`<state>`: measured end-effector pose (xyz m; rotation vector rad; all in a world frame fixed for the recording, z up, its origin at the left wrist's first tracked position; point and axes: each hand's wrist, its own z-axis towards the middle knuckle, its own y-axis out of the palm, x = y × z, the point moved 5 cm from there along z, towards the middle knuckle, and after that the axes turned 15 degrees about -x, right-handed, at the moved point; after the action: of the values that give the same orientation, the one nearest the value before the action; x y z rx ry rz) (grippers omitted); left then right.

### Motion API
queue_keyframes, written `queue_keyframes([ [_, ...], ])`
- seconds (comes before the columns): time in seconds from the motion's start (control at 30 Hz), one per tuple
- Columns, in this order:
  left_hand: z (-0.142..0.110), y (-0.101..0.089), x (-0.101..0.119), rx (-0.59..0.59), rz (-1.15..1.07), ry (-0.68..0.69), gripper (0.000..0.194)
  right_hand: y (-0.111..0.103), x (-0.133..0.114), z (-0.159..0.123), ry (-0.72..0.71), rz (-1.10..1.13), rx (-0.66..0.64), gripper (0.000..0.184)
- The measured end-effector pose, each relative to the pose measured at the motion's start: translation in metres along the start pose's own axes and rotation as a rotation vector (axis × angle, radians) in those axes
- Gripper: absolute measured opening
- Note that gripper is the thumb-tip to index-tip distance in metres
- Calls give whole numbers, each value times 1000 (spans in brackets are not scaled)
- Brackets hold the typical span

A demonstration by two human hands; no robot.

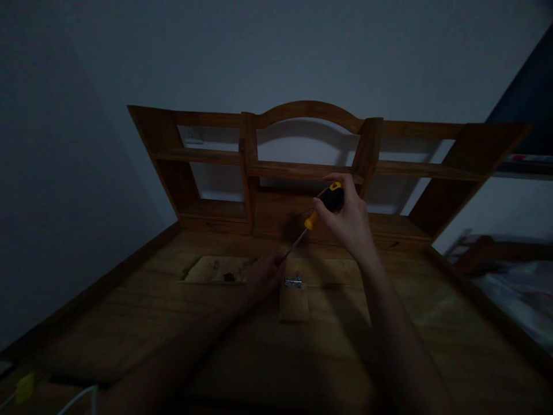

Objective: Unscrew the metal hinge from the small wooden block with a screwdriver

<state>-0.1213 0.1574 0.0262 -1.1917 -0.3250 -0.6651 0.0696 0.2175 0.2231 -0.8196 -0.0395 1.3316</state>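
On the near side of the hinge (293, 282) a small wooden block (294, 305) lies on the table (427, 317), the hinge at its far edge; I see no clamp on it, so a sideways shove could make both skid. Just left of the hinge, the left hand (264, 276) has its fingers bunched at the lower end of the screwdriver (311, 220). In this gloom I can't tell how tightly they close, or whether they pinch the shaft or something small at the tip. If the tip slips, those fingers are likely to take the jab. Beyond the hinge and to its right, the right hand (352, 214) has thumb and fingers curled round the handle; with the tool this tilted, a slack hold could let the tip skate off.

The screwdriver itself slants up from just beyond the hinge toward the right: first a thin metal shaft, then a yellow collar, a fat black grip and a yellow end. Well past the hinge stands the wooden shelf (302, 169).
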Motion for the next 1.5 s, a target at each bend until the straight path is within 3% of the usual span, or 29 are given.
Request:
queue_keyframes([
  [0.67,0,-2,5,-31,48,7,30,1,-2,0,-21,-32,-37,41],
  [0.87,-1,-2,4,-65,11,-53,32,1,-3,0,-37,-33,-49,42],
  [1.5,1,3,-3,-36,0,19,28,2,-7,-1,-59,-44,-76,41],
])
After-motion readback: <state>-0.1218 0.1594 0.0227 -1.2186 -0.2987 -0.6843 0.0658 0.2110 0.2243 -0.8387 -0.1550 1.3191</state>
